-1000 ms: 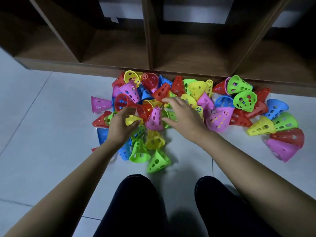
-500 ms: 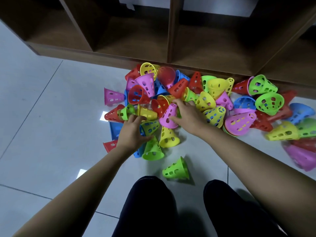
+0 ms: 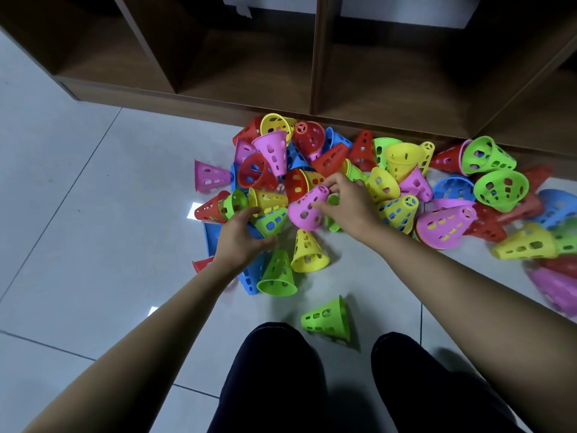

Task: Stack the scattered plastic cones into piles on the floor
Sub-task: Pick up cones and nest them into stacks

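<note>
**Two Hands Work a Jumble of Coloured Cones**

Nearest the camera are the person's dark-trousered knees point(image 3: 274, 376). By them a lime-green perforated plastic cone point(image 3: 326, 317) lies on its side on the pale tiled floor point(image 3: 93, 214), short of both hands. Closer to the hands, an upright green holed cone point(image 3: 276, 275) and an upright yellow holed cone point(image 3: 309, 251) stand just beside each other. The left hand point(image 3: 239, 237) wraps fingers and thumb round a tilted green slotted cone point(image 3: 271, 220) with blue showing through its holes. To its right, the right hand point(image 3: 349, 207) pinches a pink perforated plastic cone point(image 3: 304, 212) at its narrow end, the wide mouth angled toward the left hand. Beyond both hands a loose heap of red, yellow, pink, blue and green cones point(image 3: 402, 160) spreads out, mostly to the right of the right hand. It reaches the foot of a dark brown wooden shelf unit point(image 3: 321, 73).
</note>
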